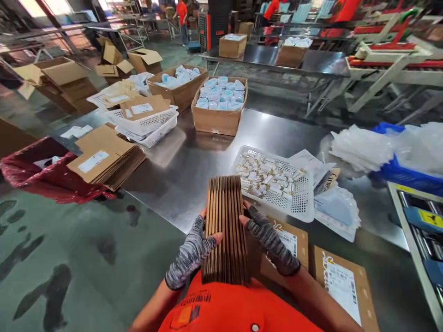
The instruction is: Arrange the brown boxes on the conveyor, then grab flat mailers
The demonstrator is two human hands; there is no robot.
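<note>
A thick stack of flattened cardboard boxes (pixel 224 226) stands on edge against my orange shirt, above the steel table (pixel 194 161). My left hand (pixel 192 251), in a grey fingerless glove, presses the stack's left side. My right hand (pixel 268 237), gloved the same, clamps the right side. Just beyond the stack lies a white perforated tray (pixel 304 203) of small gold-trimmed parts. Two flat labelled cartons (pixel 341 281) lie on the table under my right forearm.
Two open cartons of round white-blue items (pixel 219 103) stand at the table's far side. White baskets (pixel 152 122) and a pile of flat cardboard (pixel 104 157) sit left, beside a red bin (pixel 41 177). Plastic bags (pixel 363 147) and a blue crate (pixel 404 173) sit right. People in orange work far back.
</note>
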